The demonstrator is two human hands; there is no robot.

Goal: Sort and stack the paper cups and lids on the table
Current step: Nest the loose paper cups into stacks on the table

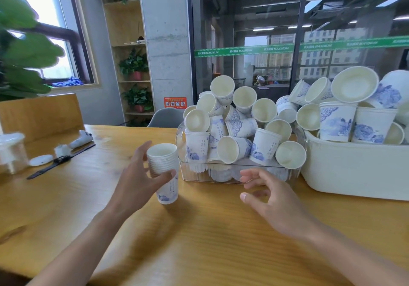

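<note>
Beside the stacked cups (164, 170), a clear bin (194, 173) overflows; white tub (354, 175) beyond.

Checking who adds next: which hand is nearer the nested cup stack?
Left. The left hand holds the cup stack; the right hand hovers apart to its right, empty.

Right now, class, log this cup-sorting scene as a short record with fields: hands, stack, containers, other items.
left hand: left hand holds the cup stack, upright on the table
right hand: right hand open, holds nothing, near the clear bin
clear bin: heaped with loose cups
white tub: also heaped with cups
other items: watch, left side
</note>
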